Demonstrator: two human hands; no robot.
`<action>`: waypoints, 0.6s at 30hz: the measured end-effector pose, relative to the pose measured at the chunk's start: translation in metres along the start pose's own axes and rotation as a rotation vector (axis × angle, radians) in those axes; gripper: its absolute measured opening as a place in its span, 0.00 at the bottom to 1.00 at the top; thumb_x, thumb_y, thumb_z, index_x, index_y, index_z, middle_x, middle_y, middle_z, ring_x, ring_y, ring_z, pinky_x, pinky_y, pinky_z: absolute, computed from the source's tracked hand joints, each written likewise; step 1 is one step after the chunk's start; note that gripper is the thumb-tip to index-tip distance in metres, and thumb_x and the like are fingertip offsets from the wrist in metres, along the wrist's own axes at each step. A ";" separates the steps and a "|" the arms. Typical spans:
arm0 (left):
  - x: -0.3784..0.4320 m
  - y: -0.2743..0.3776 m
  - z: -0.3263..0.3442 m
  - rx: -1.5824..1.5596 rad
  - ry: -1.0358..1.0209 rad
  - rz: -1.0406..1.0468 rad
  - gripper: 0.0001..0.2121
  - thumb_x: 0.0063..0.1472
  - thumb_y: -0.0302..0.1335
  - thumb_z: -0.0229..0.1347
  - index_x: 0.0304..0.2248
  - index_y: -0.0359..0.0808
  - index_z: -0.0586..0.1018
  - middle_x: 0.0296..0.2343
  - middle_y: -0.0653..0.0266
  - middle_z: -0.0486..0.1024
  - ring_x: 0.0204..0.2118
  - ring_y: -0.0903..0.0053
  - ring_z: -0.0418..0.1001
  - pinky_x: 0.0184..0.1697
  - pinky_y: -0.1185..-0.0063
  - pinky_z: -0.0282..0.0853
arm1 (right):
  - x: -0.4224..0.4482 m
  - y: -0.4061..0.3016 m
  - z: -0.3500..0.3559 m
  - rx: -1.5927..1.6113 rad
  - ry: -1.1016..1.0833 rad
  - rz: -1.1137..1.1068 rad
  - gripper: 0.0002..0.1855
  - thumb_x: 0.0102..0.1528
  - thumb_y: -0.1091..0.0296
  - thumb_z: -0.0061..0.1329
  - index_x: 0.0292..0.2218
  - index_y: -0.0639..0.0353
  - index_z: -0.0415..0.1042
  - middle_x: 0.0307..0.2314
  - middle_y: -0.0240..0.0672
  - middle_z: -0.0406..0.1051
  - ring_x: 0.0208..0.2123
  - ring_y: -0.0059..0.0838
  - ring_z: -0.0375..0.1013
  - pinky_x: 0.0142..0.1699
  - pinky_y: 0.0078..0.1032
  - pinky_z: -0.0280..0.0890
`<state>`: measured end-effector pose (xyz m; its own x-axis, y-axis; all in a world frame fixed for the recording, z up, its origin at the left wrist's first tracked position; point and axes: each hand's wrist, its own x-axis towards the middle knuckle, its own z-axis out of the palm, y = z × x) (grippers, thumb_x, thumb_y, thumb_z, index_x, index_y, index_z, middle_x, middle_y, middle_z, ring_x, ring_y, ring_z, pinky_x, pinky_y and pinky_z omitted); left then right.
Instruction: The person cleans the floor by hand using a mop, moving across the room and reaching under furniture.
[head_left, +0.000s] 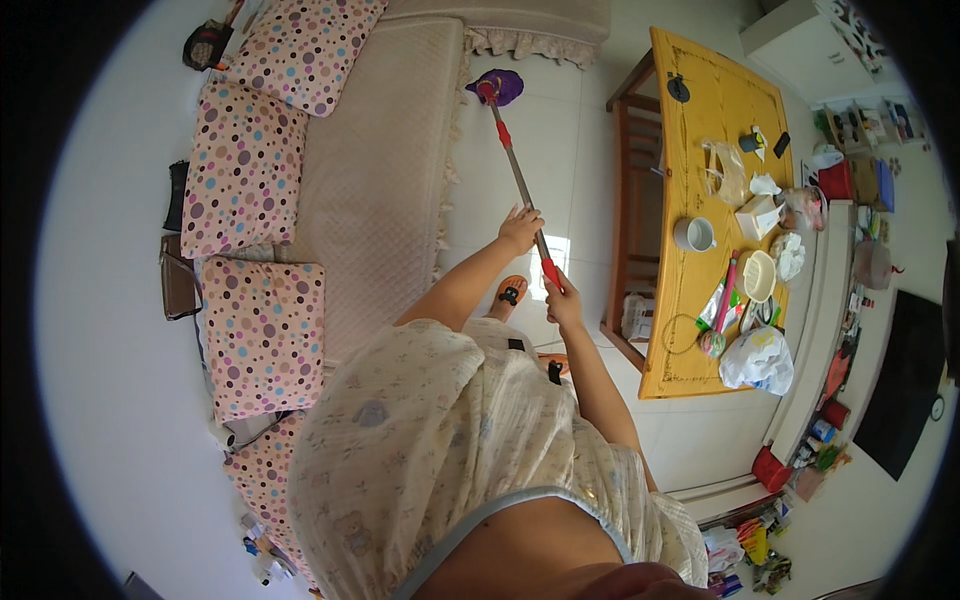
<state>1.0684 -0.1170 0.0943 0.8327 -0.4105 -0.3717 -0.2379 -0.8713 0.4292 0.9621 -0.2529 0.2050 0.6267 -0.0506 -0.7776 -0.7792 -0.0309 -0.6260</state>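
Note:
A mop with a grey metal pole (519, 174) and red grips slants away from me across the floor. Its purple mop head (504, 88) rests on the pale floor tiles (551, 127), close to the ruffled hem of the sofa cover. Partway down the pole, my left hand (520, 229) is wrapped around the metal. Lower down, my right hand (562, 302) grips the red handle end. Both hands are in view, and the pole passes between the sofa and the table.
To the left is a sofa with a quilted beige cover (375, 172) and several dotted cushions (244, 169). A yellow wooden table (697, 300) on the right carries a mug (694, 234), a tissue box (756, 217) and plastic bags (757, 358). Beyond it stands a low cabinet (817, 300).

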 end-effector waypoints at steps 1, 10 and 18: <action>-0.006 0.007 0.004 -0.036 -0.001 0.036 0.15 0.49 0.27 0.50 0.39 0.42 0.66 0.48 0.63 0.55 0.55 0.65 0.44 0.57 0.66 0.35 | -0.007 0.007 -0.008 0.056 0.002 0.006 0.25 0.50 0.60 0.45 0.49 0.48 0.57 0.09 0.20 0.51 0.07 0.12 0.46 0.11 0.13 0.43; -0.045 0.123 0.081 -0.256 0.075 0.092 0.20 0.45 0.25 0.54 0.40 0.38 0.63 0.48 0.52 0.50 0.55 0.54 0.38 0.55 0.62 0.38 | -0.101 0.054 -0.111 -0.025 0.100 -0.060 0.22 0.50 0.61 0.45 0.47 0.51 0.61 0.09 0.18 0.50 0.08 0.09 0.46 0.11 0.11 0.42; -0.085 0.230 0.116 -0.194 -0.120 0.136 0.21 0.47 0.35 0.53 0.38 0.36 0.62 0.48 0.48 0.49 0.55 0.50 0.35 0.56 0.62 0.30 | -0.188 0.085 -0.192 -0.043 0.209 -0.023 0.20 0.50 0.60 0.46 0.44 0.54 0.65 0.10 0.20 0.53 0.08 0.10 0.49 0.11 0.12 0.45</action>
<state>0.8847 -0.3131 0.1292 0.7317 -0.5593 -0.3896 -0.2339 -0.7429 0.6272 0.7764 -0.4377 0.3096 0.6329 -0.2553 -0.7309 -0.7669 -0.0768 -0.6372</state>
